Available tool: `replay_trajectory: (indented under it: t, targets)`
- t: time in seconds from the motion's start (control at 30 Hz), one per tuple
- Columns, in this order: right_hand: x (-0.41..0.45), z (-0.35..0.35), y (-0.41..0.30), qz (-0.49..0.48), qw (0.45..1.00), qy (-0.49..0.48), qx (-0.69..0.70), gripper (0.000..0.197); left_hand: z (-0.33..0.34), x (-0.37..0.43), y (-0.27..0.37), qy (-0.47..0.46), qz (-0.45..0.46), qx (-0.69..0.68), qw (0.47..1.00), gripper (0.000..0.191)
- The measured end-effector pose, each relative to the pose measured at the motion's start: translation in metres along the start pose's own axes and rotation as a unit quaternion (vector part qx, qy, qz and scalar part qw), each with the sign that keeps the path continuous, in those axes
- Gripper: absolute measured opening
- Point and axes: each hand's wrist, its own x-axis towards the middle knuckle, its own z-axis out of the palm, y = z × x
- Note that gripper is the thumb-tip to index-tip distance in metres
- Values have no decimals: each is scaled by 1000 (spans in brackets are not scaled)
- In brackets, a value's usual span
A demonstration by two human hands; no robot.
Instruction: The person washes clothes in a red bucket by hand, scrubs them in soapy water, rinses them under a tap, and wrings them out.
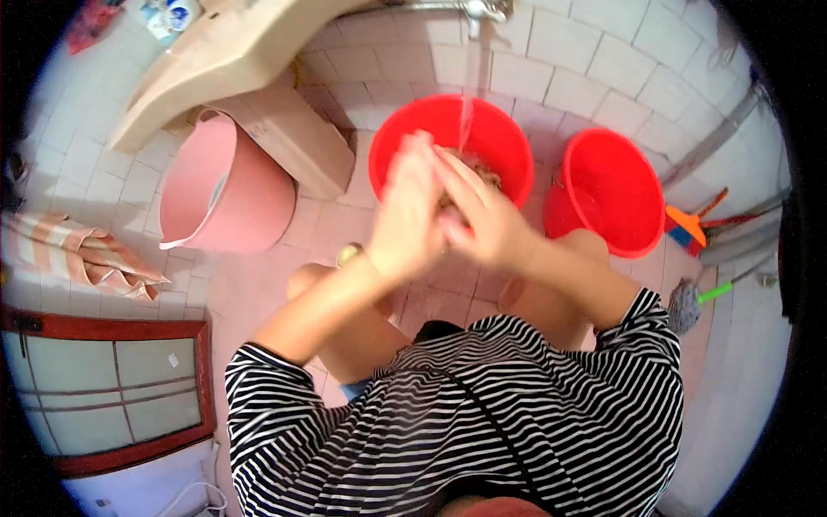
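Note:
My left hand (408, 210) and my right hand (481, 210) meet at the fingertips, fingers extended, and both are blurred. Their palms face each other, so whatever may lie between them is hidden. Just beyond and below them stands a large red plastic basin (394, 132). A brownish wet-looking bundle (488, 173), perhaps cloth, sits inside it, partly covered by my hands. A thin stream of water (466, 119) runs from the metal wall tap (477, 11) down into the basin.
A red bucket (604, 187) stands right of the basin. To the left are a pink tub (258, 207) and a pedestal washbasin (213, 71). A mop head (685, 307) and an orange-topped brush (686, 225) rest along the right wall. A striped towel (90, 255) hangs at left.

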Motion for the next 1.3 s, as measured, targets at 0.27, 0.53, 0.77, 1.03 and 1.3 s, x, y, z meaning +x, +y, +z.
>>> replay_trajectory:
  t: [0.27, 0.53, 0.77, 1.03, 1.3]
  targets:
    - [-77, 40, 127, 261, 867, -350, -240, 45, 73, -44, -133, -173, -162, 233, 943, 56]
    - [-62, 56, 126, 313, 810, -468, -166, 50, 148, -56, -156, -44, -368, 214, 904, 45]
    - [-63, 52, 119, 292, 822, -460, -168, 49, 144, -45, -137, -51, -354, 214, 909, 42]
    - [-62, 56, 113, 324, 813, -448, -185, 44, 145, -46, -138, -50, -363, 209, 907, 42]
    - [-64, 62, 109, 325, 810, -448, -192, 44, 148, -48, -141, -42, -356, 251, 899, 40]
